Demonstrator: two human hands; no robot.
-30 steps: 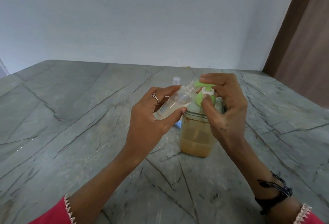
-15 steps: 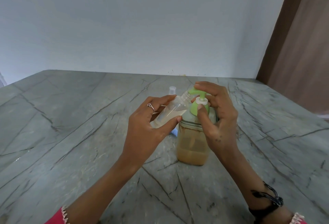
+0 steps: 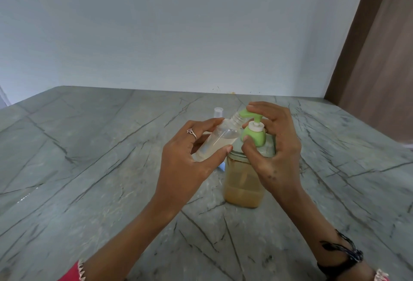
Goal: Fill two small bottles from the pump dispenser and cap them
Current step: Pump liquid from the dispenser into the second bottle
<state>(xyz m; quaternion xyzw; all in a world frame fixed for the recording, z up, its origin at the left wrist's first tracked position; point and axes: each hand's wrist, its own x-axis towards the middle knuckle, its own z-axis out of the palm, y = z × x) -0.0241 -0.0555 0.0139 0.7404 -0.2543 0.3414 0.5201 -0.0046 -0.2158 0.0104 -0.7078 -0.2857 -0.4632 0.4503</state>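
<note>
the grey veined stone worktop (image 3: 93,151) carries your squarish clear pump dispenser (image 3: 244,182) of amber liquid. at its 10 o'clock, your left hand (image 3: 185,164) grips a tilted clear plastic small bottle (image 3: 220,140), neck at the green spout. your right hand (image 3: 274,146) curls over the smooth pump head (image 3: 253,135).

Red sleeves (image 3: 71,275) (white trim), ring (image 3: 191,132), black wristband (image 3: 342,256)

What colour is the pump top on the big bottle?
Light green, with a white collar, on the pump top; the head view shows it.
</note>
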